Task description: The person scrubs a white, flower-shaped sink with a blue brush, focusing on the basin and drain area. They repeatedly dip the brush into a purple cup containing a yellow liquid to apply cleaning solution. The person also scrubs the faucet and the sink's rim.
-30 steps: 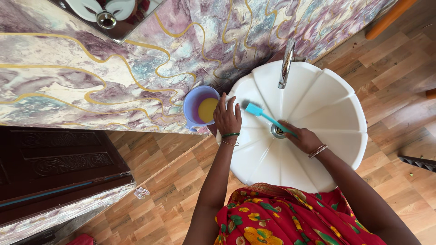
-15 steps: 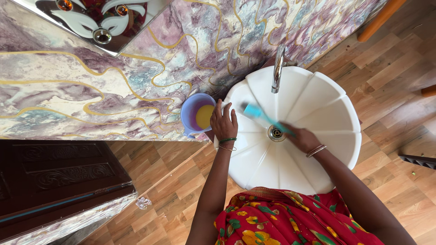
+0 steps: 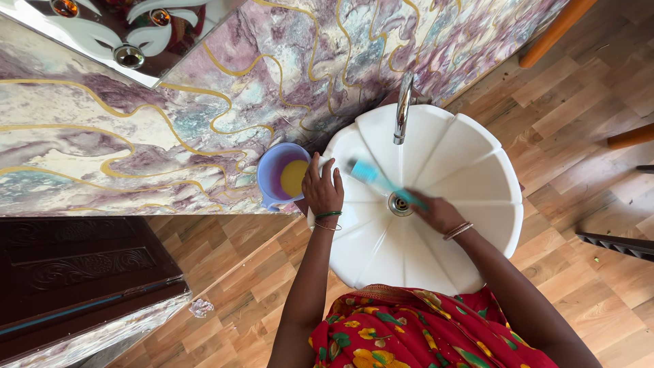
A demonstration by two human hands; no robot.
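A white, petal-shaped washbasin [image 3: 470,170] stands against the marbled wall, with a chrome tap [image 3: 403,109] over it and a metal drain [image 3: 399,204] in the middle. My right hand [image 3: 434,212] grips a teal brush [image 3: 373,175] whose head lies against the basin's inner left side; the brush is blurred. My left hand [image 3: 321,189] rests on the basin's left rim, fingers spread, next to a lilac plastic mug [image 3: 281,176] holding yellow liquid.
A purple and gold marbled wall [image 3: 204,102] runs behind the basin, with a mirror [image 3: 129,34] above left. A dark carved wooden door [image 3: 82,279] lies at lower left. Wood-pattern flooring [image 3: 586,123] surrounds the basin; orange poles [image 3: 555,31] cross at upper right.
The view has shifted, so basin and hands sit further left in frame. The brush head has moved along the basin's left inner wall; my left hand stays on the rim.
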